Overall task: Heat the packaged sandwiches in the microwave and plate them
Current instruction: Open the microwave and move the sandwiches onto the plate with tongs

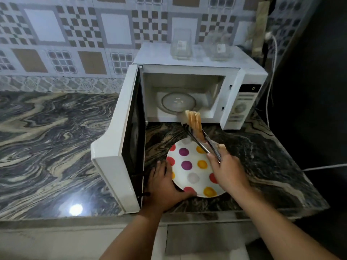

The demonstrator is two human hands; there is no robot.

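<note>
Holding tongs point(204, 143) in the right hand point(228, 173), fingers curled round the handles, tong arms clamped on a toasted sandwich point(195, 124). Sandwich hangs in the air just in front of the open microwave point(189, 85), above the far edge of the plate point(189, 166). Plate is white with coloured dots, sits on the marbled bench point(56, 137) right beside the swung-open door point(120, 139). Left hand point(165, 186) grips the plate's near-left rim, thumb on top, fingers along the edge. A second bit of bread point(221, 146) pokes out behind the right hand; can't tell if it rests on the plate. Glass turntable point(178, 102) inside the microwave is bare. Two clear containers point(181, 45) stand on top of the microwave, blurry. White cable point(271, 72) runs down the right wall.
</note>
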